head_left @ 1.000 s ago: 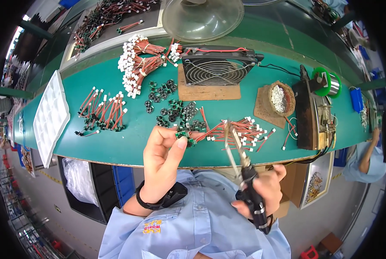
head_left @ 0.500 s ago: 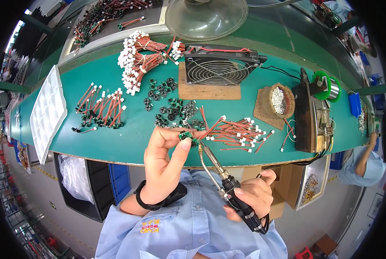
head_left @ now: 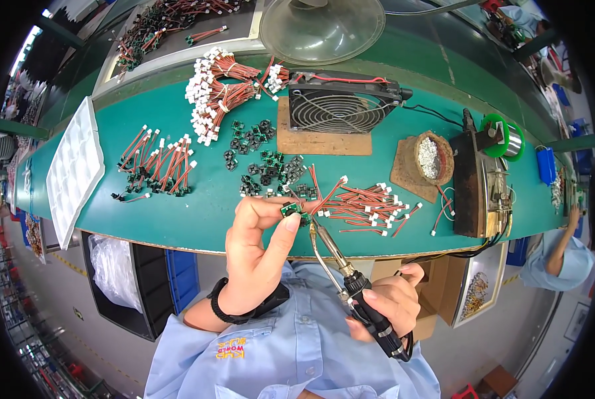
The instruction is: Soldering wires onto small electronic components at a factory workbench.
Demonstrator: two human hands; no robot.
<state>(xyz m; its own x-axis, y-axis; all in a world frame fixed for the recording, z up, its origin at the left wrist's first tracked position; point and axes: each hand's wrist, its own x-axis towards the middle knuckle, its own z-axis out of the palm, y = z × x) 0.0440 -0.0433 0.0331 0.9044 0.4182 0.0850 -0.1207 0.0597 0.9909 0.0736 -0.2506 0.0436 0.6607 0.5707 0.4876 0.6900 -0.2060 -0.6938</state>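
My left hand [head_left: 252, 243] pinches a small green circuit board [head_left: 290, 210] with a black part on it, between thumb and fingers above the table's front edge. My right hand [head_left: 394, 302] is wrapped round the black handle of a soldering iron [head_left: 358, 286], which has a thin metal feed tube [head_left: 322, 258] alongside it. The iron's tip reaches up to the board's right side, where red wires run close by; exact contact is too small to make out. Just beyond lies a pile of red-and-black wire leads [head_left: 364, 205] with white connectors. Several loose boards [head_left: 269, 166] lie behind my left hand.
A black fan [head_left: 341, 110] stands on a wooden board at the back. To the right are a round pot of silvery pellets [head_left: 429, 158], a soldering station [head_left: 474, 186] and a green solder spool [head_left: 503, 136]. Wired boards [head_left: 156, 166] and a white tray [head_left: 75, 169] lie left.
The whole view has shifted slightly. Both hands keep their grips, and the iron's tip stays by the board.
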